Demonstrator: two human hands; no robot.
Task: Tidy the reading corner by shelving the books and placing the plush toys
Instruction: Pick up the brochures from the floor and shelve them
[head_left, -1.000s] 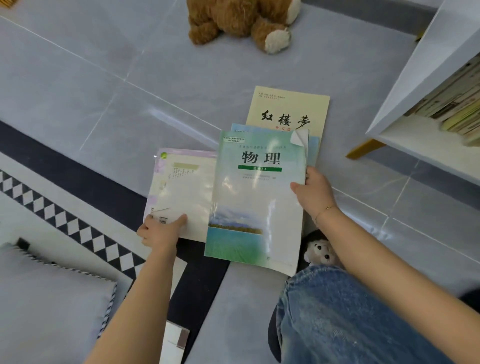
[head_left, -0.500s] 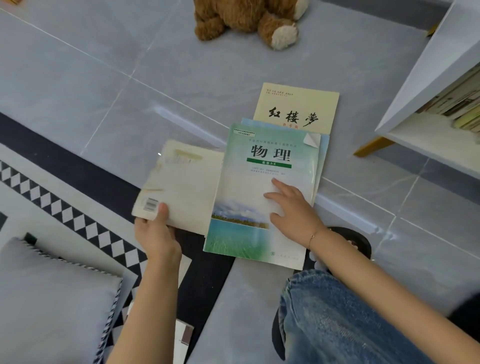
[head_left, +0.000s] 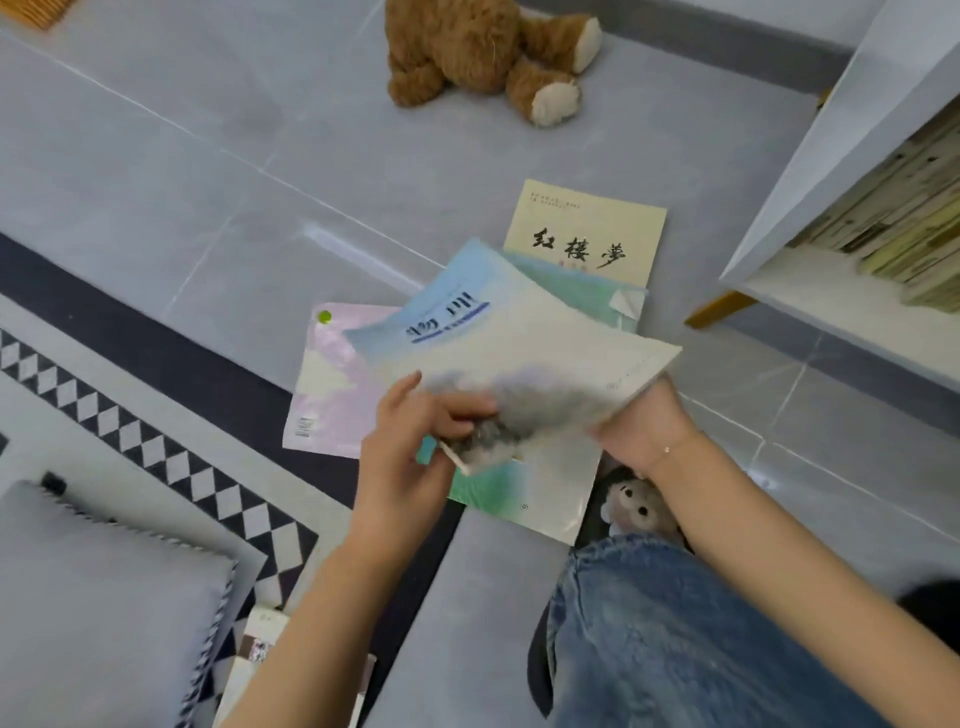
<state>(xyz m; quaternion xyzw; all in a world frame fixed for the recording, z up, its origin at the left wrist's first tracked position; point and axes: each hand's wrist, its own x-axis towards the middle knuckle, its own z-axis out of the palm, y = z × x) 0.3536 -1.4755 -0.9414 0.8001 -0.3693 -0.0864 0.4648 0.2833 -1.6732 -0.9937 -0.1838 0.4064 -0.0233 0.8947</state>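
Two hands hold your blue physics textbook raised and tilted above the floor pile, its long axis running from lower right to upper left, blurred title toward the upper left. Your right hand grips its right edge, fingers hidden beneath. Your left hand pinches the near corner. Beneath lie a green textbook, a pink book and a cream novel.

home reading corner: tiled floor, patterned rug, cushion, white bookshelf far right, teddy bear.
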